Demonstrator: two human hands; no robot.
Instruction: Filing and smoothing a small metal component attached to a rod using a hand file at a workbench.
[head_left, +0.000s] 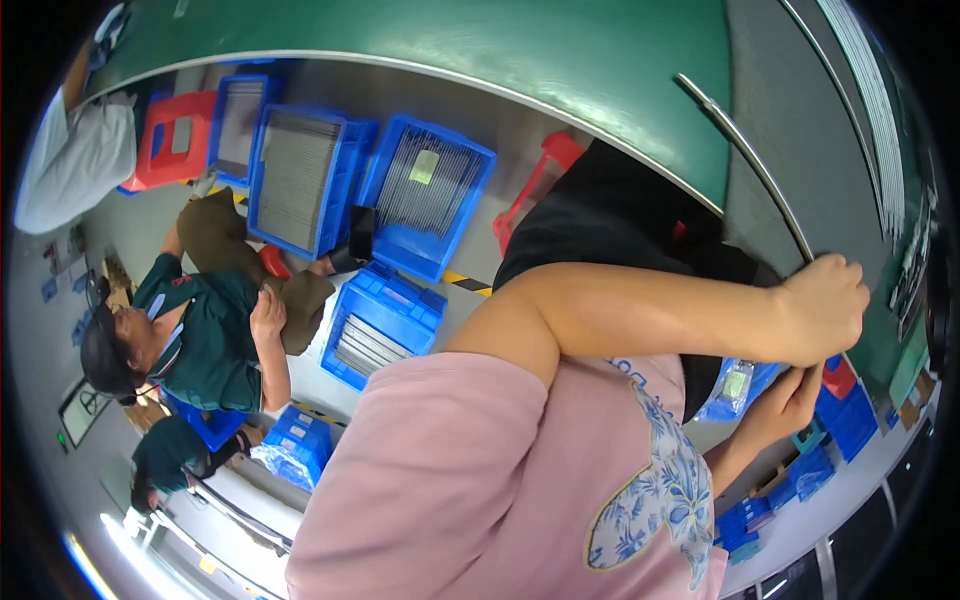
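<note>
My left hand (825, 310) is closed in a fist around a slim, shiny metal rod (752, 160). The rod slants up and left from the fist over a grey strip (770, 110) of the worktop, and its far tip is thinner than the rest. Just below the left fist, my right hand (790, 402) has its fingers bent and drawn together. What those fingers hold, if anything, is hidden. Several long silver rods (868, 110) lie to the right of the hands, side by side on the worktop.
The green tabletop (450, 30) spans the top. Blue crates filled with thin metal pieces (425, 190) stand on the floor at left, near a red stool (175, 140). A seated person in dark green (215, 330) is beside them. More blue bins (800, 480) show at lower right.
</note>
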